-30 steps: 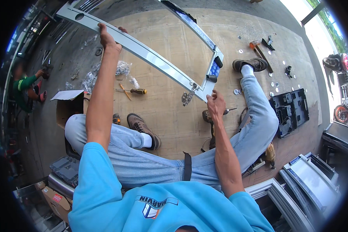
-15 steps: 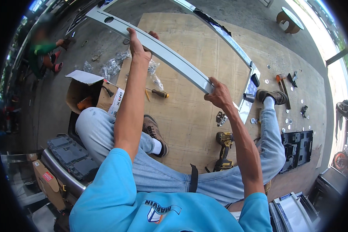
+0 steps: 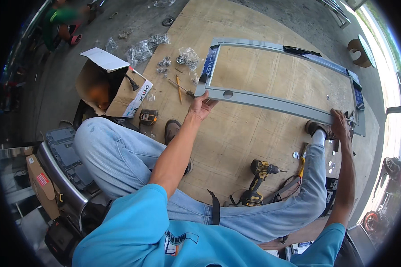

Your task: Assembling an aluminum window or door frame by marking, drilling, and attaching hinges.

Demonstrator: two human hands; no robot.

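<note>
A rectangular grey metal frame, with a round hole near the left end of its near rail, is held over the plywood board. Patches of blue and black film cling to its other rails. My left hand grips the near rail close to the left corner, the fingers running underneath. At the right end of that same rail, my right hand is closed on the corner; its fingertips are partly hidden. Whether any edge of the frame rests on the board, I cannot tell.
A yellow-and-black cordless drill stands between my legs. Left lie a tape measure, a pencil, a screwdriver and bagged hardware. An open cardboard box sits by my left knee. A co-worker is far left.
The frame has swung from a steep slant to nearly level across my view, its left end coming nearer. My hands are wider apart, the left at the corner, the right farther right.
</note>
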